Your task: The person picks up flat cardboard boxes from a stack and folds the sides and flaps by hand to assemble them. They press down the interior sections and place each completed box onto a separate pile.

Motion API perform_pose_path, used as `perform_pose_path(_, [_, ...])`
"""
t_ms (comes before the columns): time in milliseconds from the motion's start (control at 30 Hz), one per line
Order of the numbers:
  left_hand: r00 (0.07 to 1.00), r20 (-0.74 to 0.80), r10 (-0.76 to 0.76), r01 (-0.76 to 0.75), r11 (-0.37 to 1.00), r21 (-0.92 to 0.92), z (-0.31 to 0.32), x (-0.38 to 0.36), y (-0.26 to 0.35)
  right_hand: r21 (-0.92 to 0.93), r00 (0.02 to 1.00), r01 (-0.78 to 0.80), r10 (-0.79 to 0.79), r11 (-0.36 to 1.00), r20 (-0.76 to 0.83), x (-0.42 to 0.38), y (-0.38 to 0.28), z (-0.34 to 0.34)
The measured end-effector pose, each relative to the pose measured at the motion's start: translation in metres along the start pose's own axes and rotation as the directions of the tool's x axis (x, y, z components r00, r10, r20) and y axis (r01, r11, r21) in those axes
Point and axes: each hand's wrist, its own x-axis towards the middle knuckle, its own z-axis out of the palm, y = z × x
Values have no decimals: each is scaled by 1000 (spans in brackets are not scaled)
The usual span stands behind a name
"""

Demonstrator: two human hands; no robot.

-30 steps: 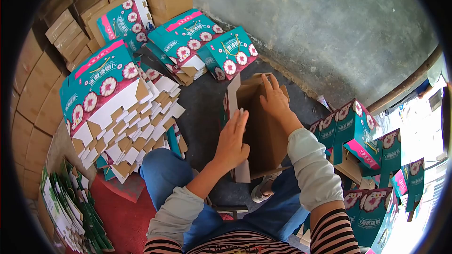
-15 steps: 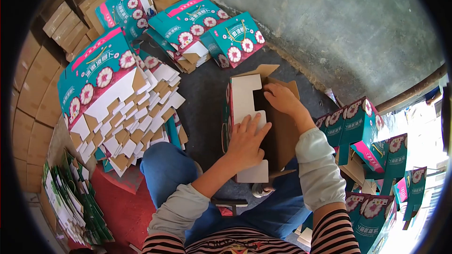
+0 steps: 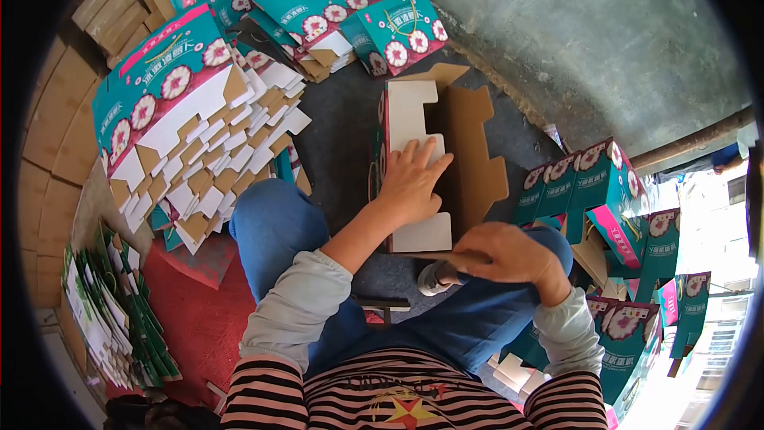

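Note:
A cardboard carton (image 3: 411, 119) stands between my knees with its open side up. It has white notched flaps on the left, and its brown inner side (image 3: 469, 135) leans outward on the right. My left hand (image 3: 410, 183) lies on the white flaps, fingers stretched and spread. At the carton's near end, by my right knee, my right hand (image 3: 509, 251) has its fingers curled over the brown end flap. Its fingertips are partly hidden. The carton's printed teal side shows only as a thin strip at its left.
A large stack of flattened teal cartons (image 3: 171, 72) leans at the left. More teal cartons (image 3: 394, 32) stand at the back by the concrete wall (image 3: 557, 40). Erected cartons (image 3: 589, 183) are piled at the right. Green folded cartons (image 3: 119, 302) sit on red cloth at the lower left.
My right hand has moved from the carton's far inner side to its near end flap. The right inner side now shows uncovered. My left hand stays on the white flaps; the view has tilted down.

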Motion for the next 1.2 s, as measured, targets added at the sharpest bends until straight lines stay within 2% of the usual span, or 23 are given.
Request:
perform_pose_path(100, [1000,11,24,-25,995,102,15,-6,-2,-147,971,158,-181,976,-156,-5,-8,18])
perform_pose_path(133, [999,13,36,-38,990,134,20,-8,-2,-202,971,149,-182,968,-155,-4,-12,17])
perform_pose_path(233, [999,-44,32,-28,996,79,28,-10,-4,-302,966,95,-161,949,-202,4,-2,23])
perform_pose_path(333, [993,-106,42,-40,999,14,31,-13,-7,-265,978,-123,72,956,-197,13,3,14])
perform_pose_path(400, [981,-185,57,-70,996,-60,31,-13,-9,-315,950,-217,125,924,-287,23,10,17])
perform_pose_path(433, [984,-177,20,-42,992,-117,30,-14,-9,-335,930,-268,152,903,-334,29,16,19])
perform_pose_path(500, [987,-154,-52,16,973,-229,28,-19,-8,-438,941,-257,121,861,-316,42,28,22])
perform_pose_path(633, [975,-214,54,-70,995,-65,20,-42,8,-531,964,-207,77,822,-256,57,45,21])
perform_pose_path(733, [987,-143,73,-68,997,37,23,-56,19,-368,964,-267,240,891,-118,71,62,-3])
perform_pose_path(800, [992,-116,56,-50,997,51,26,-61,34,-97,870,-248,178,964,-460,88,97,-8])
perform_pose_path(833, [987,-108,121,-110,988,107,27,-63,39,-161,730,-248,75,955,-679,108,124,-6])
perform_pose_path(867, [978,-96,186,-169,972,163,29,-64,44,-218,538,-264,-44,939,-842,126,145,-8])
perform_pose_path(900, [965,-78,249,-227,949,217,32,-65,48,-103,465,-247,24,964,-885,135,149,-18])
perform_pose_path(933, [969,-86,232,-221,968,122,37,-67,55,12,394,-218,99,976,-914,142,150,-29])
perform_pose_path(967, [974,-81,213,-204,973,103,42,-69,59,124,324,-181,178,976,-929,148,150,-37])
perform_pose_path(1067, [982,-103,159,-152,986,67,55,-73,69,38,639,-307,236,951,-732,142,148,-55])
perform_pose_path(1167, [999,-47,10,-10,1000,-7,42,-65,92,-128,768,-414,270,901,-580,146,143,-56])
perform_pose_path(1200, [999,-41,-15,16,1000,18,45,-59,97,-268,811,-357,154,895,-564,146,148,-52])
